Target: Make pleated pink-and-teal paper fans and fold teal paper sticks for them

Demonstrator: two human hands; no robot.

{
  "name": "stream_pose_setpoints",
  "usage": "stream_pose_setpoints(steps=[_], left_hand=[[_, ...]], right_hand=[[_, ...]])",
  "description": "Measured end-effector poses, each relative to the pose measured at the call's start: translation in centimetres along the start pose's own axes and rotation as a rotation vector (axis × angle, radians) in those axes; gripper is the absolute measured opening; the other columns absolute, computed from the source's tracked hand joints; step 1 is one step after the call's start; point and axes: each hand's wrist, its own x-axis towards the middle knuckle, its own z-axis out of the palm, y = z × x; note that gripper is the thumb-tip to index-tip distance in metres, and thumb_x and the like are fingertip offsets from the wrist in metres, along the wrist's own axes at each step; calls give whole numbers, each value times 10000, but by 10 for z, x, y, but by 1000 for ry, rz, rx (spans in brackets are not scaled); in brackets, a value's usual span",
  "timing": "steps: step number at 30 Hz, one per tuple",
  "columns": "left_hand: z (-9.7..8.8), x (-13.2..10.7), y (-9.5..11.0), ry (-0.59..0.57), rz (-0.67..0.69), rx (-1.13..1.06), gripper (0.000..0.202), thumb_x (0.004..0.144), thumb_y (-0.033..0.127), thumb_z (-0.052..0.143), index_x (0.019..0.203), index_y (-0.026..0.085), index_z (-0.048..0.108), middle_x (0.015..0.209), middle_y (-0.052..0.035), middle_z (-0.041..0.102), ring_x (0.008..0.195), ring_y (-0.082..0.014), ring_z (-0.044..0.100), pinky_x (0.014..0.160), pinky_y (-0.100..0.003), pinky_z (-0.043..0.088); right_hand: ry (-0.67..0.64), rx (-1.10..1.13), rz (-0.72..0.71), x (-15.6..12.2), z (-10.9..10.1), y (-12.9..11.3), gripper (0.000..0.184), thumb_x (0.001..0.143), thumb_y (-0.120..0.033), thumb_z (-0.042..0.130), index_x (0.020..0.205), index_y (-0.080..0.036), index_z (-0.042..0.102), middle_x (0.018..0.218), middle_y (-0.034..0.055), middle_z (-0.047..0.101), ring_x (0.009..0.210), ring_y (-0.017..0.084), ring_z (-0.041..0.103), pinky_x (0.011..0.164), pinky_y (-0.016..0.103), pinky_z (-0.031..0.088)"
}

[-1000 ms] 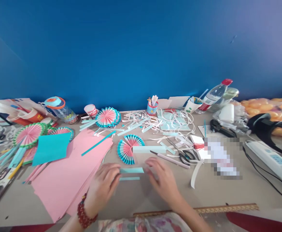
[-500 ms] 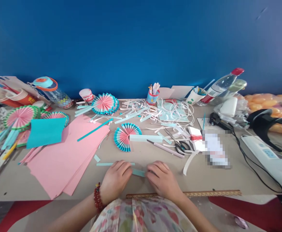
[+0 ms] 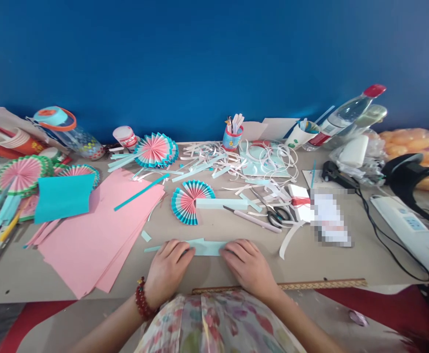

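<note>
A pale teal paper strip (image 3: 206, 248) lies flat on the table (image 3: 310, 267) close to the front edge. My left hand (image 3: 166, 272) has its curled fingers pressed on the strip's left end. My right hand (image 3: 249, 267) presses its bent fingers on the right end. A thinner teal strip (image 3: 154, 248) pokes out to the left of my left hand. A red bead bracelet (image 3: 141, 301) circles my left wrist. A half-open pink and teal paper fan (image 3: 189, 200) rests just beyond the strip.
A stack of pink paper (image 3: 97, 235) with a teal sheet (image 3: 62, 197) is at left. Scissors (image 3: 275, 213), a craft knife (image 3: 253, 220), paper scraps (image 3: 236, 171), finished fans (image 3: 154, 149), a bottle (image 3: 346, 115) and a power strip (image 3: 409, 230) lie behind and right. A ruler (image 3: 310, 284) lies along the front edge.
My hands have drawn nearer the front edge and now press flat a wider pale strip; earlier they pinched a small teal strip between them. The view tipped downward.
</note>
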Motion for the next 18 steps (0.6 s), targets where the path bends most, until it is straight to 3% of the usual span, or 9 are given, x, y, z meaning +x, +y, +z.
stream_pose_setpoints(steps=[6, 13, 18], left_hand=[[1, 4, 6, -31, 36, 17, 352, 927, 63, 479, 1203, 229, 621, 975, -72, 644, 889, -214, 575, 764, -354, 459], [-2, 3, 4, -45, -105, -116, 191, 979, 147, 467, 943, 193, 649, 934, -61, 653, 878, -203, 577, 777, -351, 470], [0, 4, 2, -32, -204, -226, 189, 1001, 200, 449, 929, 195, 625, 954, -58, 631, 885, -198, 573, 794, -350, 462]], right_hand=[[-75, 8, -46, 7, 2, 1, 198, 1007, -226, 478, 1038, -215, 673, 946, 51, 690, 903, 200, 562, 800, 339, 414], [-50, 165, 80, 8, -2, 1, 175, 1001, -222, 501, 955, -223, 670, 953, 32, 705, 880, 183, 566, 787, 335, 406], [-80, 255, 188, 13, -7, -1, 134, 989, -263, 541, 927, -227, 654, 942, 23, 692, 876, 175, 575, 812, 339, 386]])
